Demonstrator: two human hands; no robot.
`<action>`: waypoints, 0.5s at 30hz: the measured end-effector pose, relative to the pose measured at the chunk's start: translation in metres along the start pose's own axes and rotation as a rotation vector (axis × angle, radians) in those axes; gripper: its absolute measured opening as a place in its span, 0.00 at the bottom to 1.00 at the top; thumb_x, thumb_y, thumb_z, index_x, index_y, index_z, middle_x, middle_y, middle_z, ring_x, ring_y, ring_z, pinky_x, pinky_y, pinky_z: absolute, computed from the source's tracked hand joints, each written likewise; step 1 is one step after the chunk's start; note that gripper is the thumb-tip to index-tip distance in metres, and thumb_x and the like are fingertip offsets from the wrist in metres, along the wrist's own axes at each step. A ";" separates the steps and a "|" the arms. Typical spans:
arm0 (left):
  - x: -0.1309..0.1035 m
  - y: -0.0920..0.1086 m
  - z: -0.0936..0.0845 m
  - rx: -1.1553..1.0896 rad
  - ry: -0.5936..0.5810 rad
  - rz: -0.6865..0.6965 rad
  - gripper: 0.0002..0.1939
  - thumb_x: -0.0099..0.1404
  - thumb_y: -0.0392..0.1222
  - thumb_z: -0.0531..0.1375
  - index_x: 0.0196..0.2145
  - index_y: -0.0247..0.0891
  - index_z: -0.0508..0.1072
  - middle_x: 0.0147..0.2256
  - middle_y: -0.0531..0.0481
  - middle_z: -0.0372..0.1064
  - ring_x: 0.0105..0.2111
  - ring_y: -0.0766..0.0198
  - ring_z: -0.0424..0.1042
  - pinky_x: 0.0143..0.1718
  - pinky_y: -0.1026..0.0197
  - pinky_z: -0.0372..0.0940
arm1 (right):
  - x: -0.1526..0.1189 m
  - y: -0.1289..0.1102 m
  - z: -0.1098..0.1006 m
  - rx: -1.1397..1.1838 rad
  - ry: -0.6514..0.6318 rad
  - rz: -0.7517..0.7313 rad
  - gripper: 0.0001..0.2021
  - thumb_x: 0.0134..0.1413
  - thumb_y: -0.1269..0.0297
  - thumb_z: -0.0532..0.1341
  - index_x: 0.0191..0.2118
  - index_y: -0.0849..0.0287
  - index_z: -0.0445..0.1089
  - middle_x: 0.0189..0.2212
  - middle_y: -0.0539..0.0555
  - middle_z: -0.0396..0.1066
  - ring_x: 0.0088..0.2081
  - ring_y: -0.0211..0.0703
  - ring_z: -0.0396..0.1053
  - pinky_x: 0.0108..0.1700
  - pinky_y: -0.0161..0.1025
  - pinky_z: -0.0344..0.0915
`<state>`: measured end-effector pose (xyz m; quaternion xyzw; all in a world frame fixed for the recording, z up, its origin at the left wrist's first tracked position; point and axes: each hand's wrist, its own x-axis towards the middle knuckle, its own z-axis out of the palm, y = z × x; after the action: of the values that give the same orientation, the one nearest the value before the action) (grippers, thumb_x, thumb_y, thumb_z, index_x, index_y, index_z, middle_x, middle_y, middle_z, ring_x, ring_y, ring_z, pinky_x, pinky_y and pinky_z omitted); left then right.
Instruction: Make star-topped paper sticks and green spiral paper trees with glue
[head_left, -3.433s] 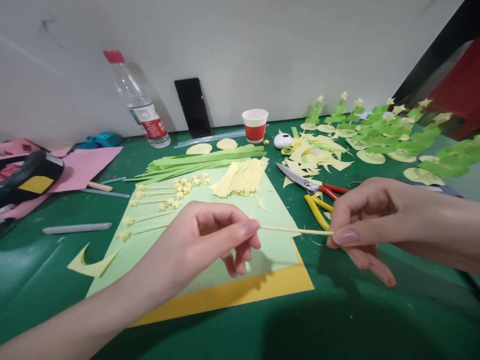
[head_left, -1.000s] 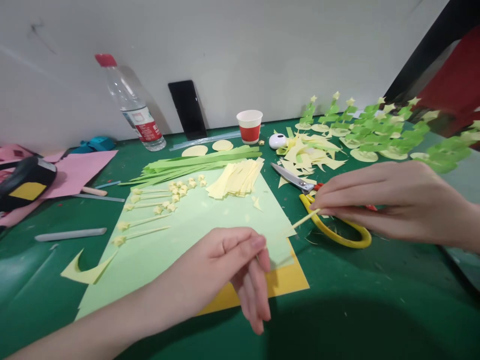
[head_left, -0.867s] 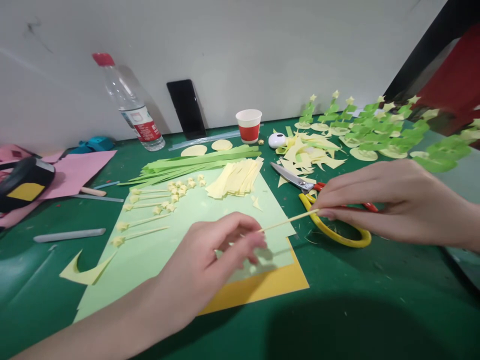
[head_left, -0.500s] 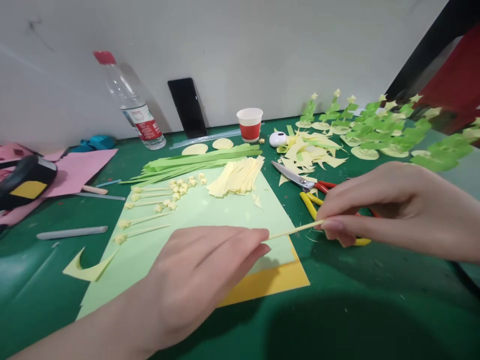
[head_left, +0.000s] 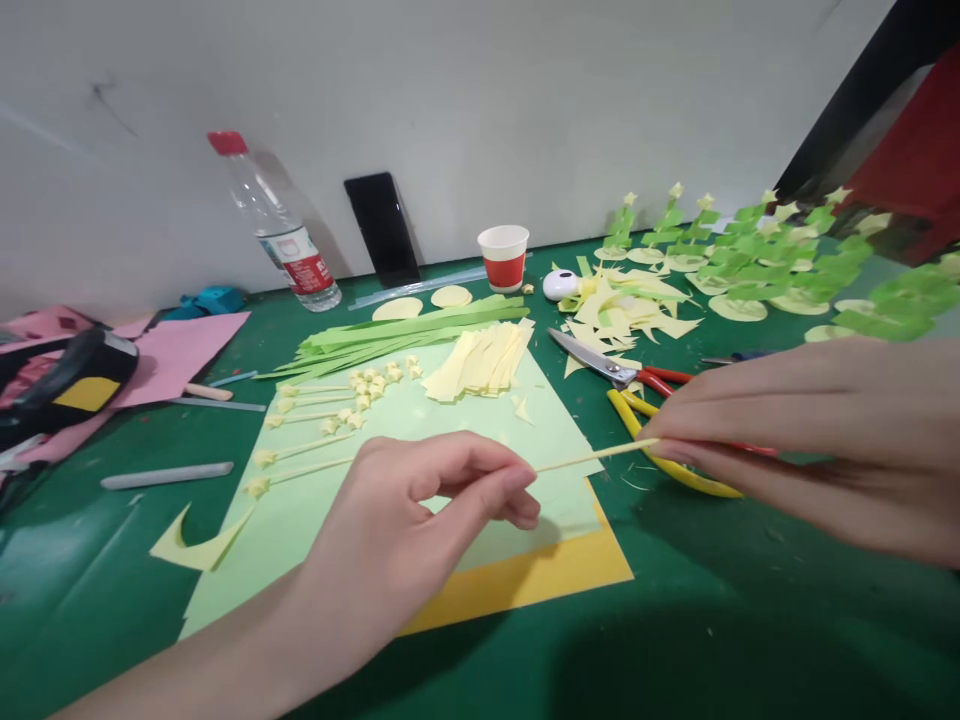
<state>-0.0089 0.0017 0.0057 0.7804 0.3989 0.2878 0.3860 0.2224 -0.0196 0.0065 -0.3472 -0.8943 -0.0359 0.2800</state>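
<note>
A thin pale yellow stick (head_left: 592, 457) runs between my two hands above the right edge of the light green paper sheets (head_left: 300, 520). My left hand (head_left: 442, 520) pinches its left end between thumb and fingers. At the other end, the thumb and fingers of my right hand (head_left: 810, 440) are closed on it. Several sticks tipped with small paper stars (head_left: 259, 487) lie on the sheets, beside loose stars (head_left: 364, 385) and a stack of pale yellow strips (head_left: 480, 360). Red-handled scissors (head_left: 600, 360) and a yellow-handled tool (head_left: 694, 478) lie partly behind my right hand.
Behind are a bottle (head_left: 300, 265), a phone (head_left: 382, 230), a paper cup (head_left: 503, 262) and green strips (head_left: 397, 335). Paper scraps (head_left: 622, 305) and leafy paper plants (head_left: 787, 250) stretch to the right. Pink paper (head_left: 180, 355) and a black-yellow tape measure (head_left: 82, 385) lie left.
My left hand has turned, so its thumb now shows along the stick. The fingers of my right hand have straightened, and that hand has shifted slightly right. The whole view has shifted a little.
</note>
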 end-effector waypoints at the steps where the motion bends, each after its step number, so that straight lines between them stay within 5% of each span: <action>1: 0.001 0.000 0.000 -0.090 -0.032 -0.095 0.10 0.59 0.36 0.58 0.21 0.39 0.73 0.20 0.60 0.75 0.21 0.74 0.73 0.24 0.79 0.65 | -0.001 0.001 -0.001 -0.057 -0.014 -0.056 0.14 0.61 0.70 0.46 0.30 0.57 0.67 0.26 0.50 0.72 0.24 0.35 0.67 0.24 0.32 0.60; 5: 0.005 -0.001 0.001 -0.393 -0.222 -0.352 0.12 0.61 0.38 0.57 0.21 0.36 0.71 0.19 0.55 0.74 0.21 0.70 0.74 0.24 0.74 0.67 | 0.000 0.002 -0.001 -0.083 -0.035 -0.135 0.14 0.61 0.72 0.46 0.33 0.57 0.67 0.26 0.51 0.71 0.24 0.35 0.67 0.24 0.33 0.59; 11: 0.001 -0.004 0.010 -0.257 -0.244 -0.289 0.06 0.59 0.42 0.59 0.32 0.39 0.73 0.22 0.57 0.71 0.19 0.72 0.65 0.22 0.72 0.61 | 0.007 -0.013 0.015 0.264 -0.175 0.081 0.11 0.56 0.75 0.52 0.25 0.62 0.67 0.19 0.48 0.65 0.20 0.31 0.60 0.22 0.30 0.55; 15: -0.006 -0.006 0.021 -0.109 -0.227 -0.190 0.06 0.58 0.40 0.59 0.29 0.38 0.75 0.25 0.55 0.71 0.21 0.71 0.63 0.20 0.71 0.56 | 0.004 -0.023 0.029 0.360 -0.175 0.132 0.15 0.57 0.76 0.50 0.21 0.63 0.64 0.16 0.48 0.59 0.19 0.31 0.53 0.21 0.30 0.51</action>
<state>0.0015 -0.0085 -0.0115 0.7444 0.4086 0.1813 0.4961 0.1916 -0.0273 -0.0127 -0.3510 -0.8826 0.1730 0.2606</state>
